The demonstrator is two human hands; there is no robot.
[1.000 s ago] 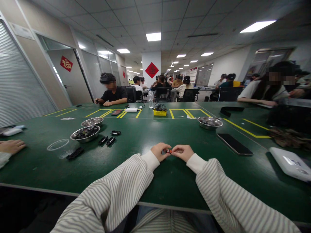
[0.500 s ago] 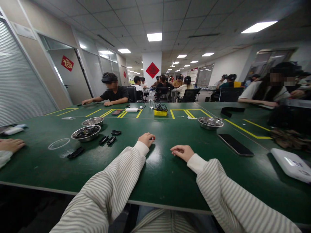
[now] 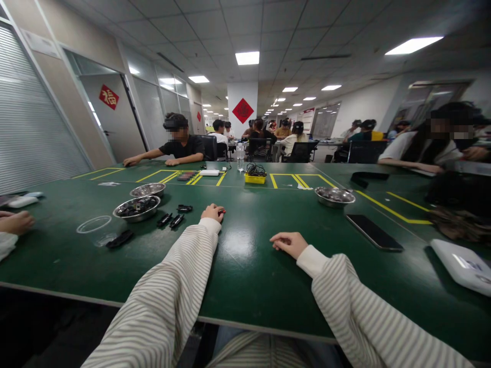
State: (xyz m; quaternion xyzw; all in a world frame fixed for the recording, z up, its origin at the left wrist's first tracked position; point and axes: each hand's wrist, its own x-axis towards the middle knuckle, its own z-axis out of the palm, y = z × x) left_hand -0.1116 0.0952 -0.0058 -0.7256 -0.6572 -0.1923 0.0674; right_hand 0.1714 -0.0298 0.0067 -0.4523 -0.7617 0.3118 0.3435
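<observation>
My left hand [image 3: 213, 212] is closed over a small dark part with a red spot [image 3: 223, 211], low above the green table [image 3: 245, 286]. Left of it lie several black plastic parts [image 3: 176, 221]. Beyond them stands a metal bowl [image 3: 137, 208] filled with dark pieces, with a second metal bowl [image 3: 148, 190] behind it. My right hand [image 3: 290, 244] rests on the table with its fingers curled together; whether anything is inside them is hidden. Another metal bowl [image 3: 334, 197] with small pieces stands farther back on the right.
A black phone [image 3: 374, 232] and a white device [image 3: 462, 266] lie to the right. On the left are a clear plastic cup [image 3: 95, 230] and another person's hand [image 3: 17, 222]. A yellow tray [image 3: 255, 179] with cables and a bottle [image 3: 240, 157] stand farther back.
My left hand has moved left and slightly away from me, with the small part still in it. My right hand has hardly moved. The other person's hand at the left has curled.
</observation>
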